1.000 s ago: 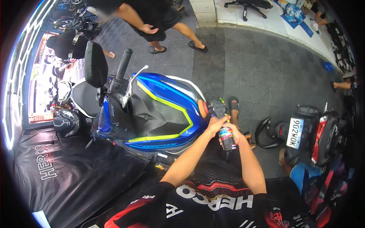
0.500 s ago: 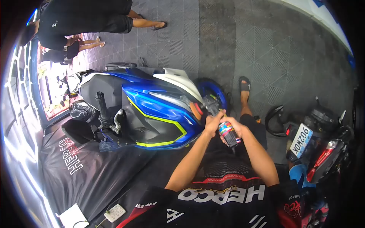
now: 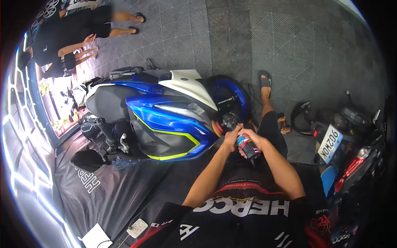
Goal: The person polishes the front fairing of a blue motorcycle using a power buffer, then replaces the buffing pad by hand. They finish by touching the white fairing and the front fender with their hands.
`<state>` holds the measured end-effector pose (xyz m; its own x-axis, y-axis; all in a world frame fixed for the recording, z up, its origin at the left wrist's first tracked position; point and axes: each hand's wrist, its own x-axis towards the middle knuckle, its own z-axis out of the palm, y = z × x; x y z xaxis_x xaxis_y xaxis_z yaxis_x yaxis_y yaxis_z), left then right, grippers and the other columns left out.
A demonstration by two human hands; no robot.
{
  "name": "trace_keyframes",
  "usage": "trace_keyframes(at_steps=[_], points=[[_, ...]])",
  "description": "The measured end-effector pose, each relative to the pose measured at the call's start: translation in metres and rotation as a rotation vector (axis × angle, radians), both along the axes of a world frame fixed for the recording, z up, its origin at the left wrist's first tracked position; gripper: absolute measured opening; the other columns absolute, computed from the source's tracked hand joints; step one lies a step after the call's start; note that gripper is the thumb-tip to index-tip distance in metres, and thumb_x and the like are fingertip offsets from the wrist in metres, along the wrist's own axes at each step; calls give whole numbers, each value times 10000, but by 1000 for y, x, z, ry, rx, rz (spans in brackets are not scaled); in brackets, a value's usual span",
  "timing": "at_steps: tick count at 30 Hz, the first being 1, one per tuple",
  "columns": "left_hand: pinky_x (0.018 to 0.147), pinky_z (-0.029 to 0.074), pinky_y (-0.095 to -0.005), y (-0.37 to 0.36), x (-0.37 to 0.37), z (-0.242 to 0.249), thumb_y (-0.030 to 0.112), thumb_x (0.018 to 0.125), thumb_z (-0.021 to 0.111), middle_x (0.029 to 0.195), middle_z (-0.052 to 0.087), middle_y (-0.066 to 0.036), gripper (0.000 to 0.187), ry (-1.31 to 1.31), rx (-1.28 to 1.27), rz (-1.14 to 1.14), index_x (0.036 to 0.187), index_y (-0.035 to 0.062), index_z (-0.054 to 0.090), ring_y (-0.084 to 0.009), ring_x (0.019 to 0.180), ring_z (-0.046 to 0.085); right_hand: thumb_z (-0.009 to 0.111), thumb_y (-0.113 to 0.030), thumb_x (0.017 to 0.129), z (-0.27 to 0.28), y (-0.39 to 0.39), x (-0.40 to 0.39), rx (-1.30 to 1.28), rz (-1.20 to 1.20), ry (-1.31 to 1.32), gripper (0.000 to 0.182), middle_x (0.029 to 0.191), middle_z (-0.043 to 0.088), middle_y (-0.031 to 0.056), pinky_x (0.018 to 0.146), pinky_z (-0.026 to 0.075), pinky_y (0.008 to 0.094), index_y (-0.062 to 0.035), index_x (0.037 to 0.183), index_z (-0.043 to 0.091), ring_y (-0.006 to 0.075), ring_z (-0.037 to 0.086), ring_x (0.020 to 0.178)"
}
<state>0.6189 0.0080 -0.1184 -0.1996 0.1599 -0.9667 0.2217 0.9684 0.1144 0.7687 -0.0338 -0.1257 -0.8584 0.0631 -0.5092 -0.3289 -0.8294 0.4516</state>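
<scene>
Our left hand (image 3: 230, 139) and right hand (image 3: 258, 142) still grip the polisher (image 3: 247, 145), fingers closed, its orange disc (image 3: 217, 129) at the nose of the motorcycle (image 3: 165, 118); the blue wheel (image 3: 239, 94) (hidden a second ago) shows.

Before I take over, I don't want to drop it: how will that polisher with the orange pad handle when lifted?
The polisher likely feels heavy at its bulky dark head; the left hand and right hand both grip it. Its solid-looking body should be stiff; the thick, foam-like orange pad probably yields.
</scene>
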Motion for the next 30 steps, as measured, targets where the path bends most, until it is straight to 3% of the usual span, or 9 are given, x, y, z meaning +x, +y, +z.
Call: trace_keyframes(at_steps=[5,9,14,18,21,23,26,30], points=[[580,541,-387,37,2,13,528,791,771,846,668,-157,675,-20,-10,-138,975,-108,642,-233,640,668,656,-549,787,20,28,10,94,-35,-12,622,729,660,226,566,596,464,56,925,602,340,680,587],[566,516,-353,77,24,47,492,822,749,840,662,-133,578,-61,88,10,968,-58,646,-216,615,644,641,-557,793,30,70,17,171,23,-59,639,732,662,226,550,596,475,54,975,605,343,681,580],[624,526,-356,104,35,62,465,845,734,869,660,-111,536,-146,254,152,1014,-34,639,-199,707,664,648,-561,791,50,121,38,309,160,-85,657,734,664,224,541,597,482,54,1017,606,337,686,580],[668,529,-361,129,39,68,438,876,707,901,665,-100,490,-242,468,317,1038,-19,635,-192,767,668,689,-535,776,67,173,43,409,291,-172,620,720,654,212,532,611,446,45,972,591,326,685,562],[696,566,-395,162,58,141,406,920,672,901,667,-121,456,-196,623,386,1045,-29,616,-223,767,686,688,-523,784,85,212,34,540,339,-156,595,703,650,201,501,606,420,40,949,590,292,678,529],[680,581,-397,172,38,129,407,928,668,889,666,-127,454,-338,570,560,1033,-30,608,-228,751,695,666,-522,800,93,230,24,599,353,-162,585,690,650,198,487,600,406,42,938,597,283,668,503],[667,574,-380,176,19,112,411,924,675,866,666,-110,439,-358,548,561,1022,-14,618,-207,760,694,663,-519,803,109,241,19,638,354,-201,581,690,650,200,484,599,404,43,936,600,287,669,503],[623,528,-326,165,33,122,402,900,702,880,682,-84,437,-169,679,402,1026,-12,646,-164,718,669,690,-498,795,105,227,25,529,374,-180,591,685,637,217,504,605,434,60,958,582,309,673,524]])
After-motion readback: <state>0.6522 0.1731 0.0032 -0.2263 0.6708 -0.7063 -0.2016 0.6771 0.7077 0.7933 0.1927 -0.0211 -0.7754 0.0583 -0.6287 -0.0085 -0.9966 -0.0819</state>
